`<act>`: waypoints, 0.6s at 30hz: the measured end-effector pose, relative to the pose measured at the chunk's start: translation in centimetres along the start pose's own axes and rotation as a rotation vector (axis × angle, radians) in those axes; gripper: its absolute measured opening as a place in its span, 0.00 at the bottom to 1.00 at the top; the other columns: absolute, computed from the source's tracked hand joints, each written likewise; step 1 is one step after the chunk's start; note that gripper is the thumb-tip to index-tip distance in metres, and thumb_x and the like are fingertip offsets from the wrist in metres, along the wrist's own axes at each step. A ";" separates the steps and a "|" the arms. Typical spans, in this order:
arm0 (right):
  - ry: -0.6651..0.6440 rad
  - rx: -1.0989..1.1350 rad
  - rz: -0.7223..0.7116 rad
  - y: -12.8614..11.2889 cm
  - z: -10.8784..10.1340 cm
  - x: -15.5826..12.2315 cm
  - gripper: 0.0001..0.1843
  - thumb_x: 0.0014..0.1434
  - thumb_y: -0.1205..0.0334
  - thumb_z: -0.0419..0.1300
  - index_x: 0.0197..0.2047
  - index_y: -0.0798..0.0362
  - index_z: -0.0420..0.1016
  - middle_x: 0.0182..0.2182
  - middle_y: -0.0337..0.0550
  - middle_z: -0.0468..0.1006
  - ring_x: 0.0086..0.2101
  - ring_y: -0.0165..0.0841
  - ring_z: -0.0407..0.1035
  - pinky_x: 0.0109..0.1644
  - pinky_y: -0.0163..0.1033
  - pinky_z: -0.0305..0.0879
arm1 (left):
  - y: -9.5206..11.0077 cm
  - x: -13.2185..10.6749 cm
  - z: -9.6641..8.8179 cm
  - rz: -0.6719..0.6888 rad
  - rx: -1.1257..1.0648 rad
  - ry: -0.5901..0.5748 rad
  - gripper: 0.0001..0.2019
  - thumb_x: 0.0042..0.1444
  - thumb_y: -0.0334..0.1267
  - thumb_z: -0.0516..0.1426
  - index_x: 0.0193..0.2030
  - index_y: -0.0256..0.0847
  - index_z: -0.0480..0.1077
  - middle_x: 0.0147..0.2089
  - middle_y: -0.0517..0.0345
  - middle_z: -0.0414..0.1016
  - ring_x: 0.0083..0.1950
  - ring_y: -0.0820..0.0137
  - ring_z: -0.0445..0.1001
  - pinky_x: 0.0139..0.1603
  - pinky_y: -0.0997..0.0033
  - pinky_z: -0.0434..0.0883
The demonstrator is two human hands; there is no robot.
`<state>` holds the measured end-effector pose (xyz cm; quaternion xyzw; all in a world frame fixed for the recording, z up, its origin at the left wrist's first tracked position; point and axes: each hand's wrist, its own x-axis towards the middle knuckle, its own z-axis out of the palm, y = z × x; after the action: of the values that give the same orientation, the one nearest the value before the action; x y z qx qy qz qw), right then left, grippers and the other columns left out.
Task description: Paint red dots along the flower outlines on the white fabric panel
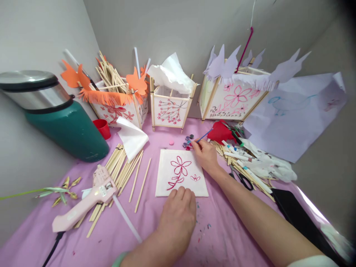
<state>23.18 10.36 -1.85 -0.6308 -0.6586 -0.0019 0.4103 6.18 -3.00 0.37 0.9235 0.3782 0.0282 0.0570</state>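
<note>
A white paper square [182, 172] with a red painted flower and a small second flower lies on the purple cloth [217, 230]. My left hand [178, 213] rests with curled fingers on the paper's near edge, holding it down. My right hand [205, 152] is closed around a thin blue-handled paintbrush [204, 135], its tip at a cluster of small paint pots [188, 142] just beyond the paper's far right corner.
A pink glue gun [89, 198] lies at left beside loose bamboo sticks [128, 170]. Three paper lanterns [171, 107] stand along the back wall. A green bin [62, 122] sits far left. Markers, scissors [240, 178] and paper scraps pile up at right.
</note>
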 end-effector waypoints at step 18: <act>0.143 0.214 0.159 -2.7 -6.8 -5.7 0.11 0.58 0.55 0.58 0.30 0.54 0.72 0.21 0.37 0.75 0.21 0.28 0.67 0.29 0.35 0.63 | 0.2 -0.2 0.2 0.012 0.040 0.041 0.13 0.55 0.27 0.50 0.46 0.32 0.69 0.40 0.49 0.68 0.41 0.61 0.65 0.41 0.60 0.67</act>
<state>23.83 1.56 1.00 -0.6321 -0.5721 0.0560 0.5197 6.19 -3.25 0.21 0.9259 0.3745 0.0400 0.0304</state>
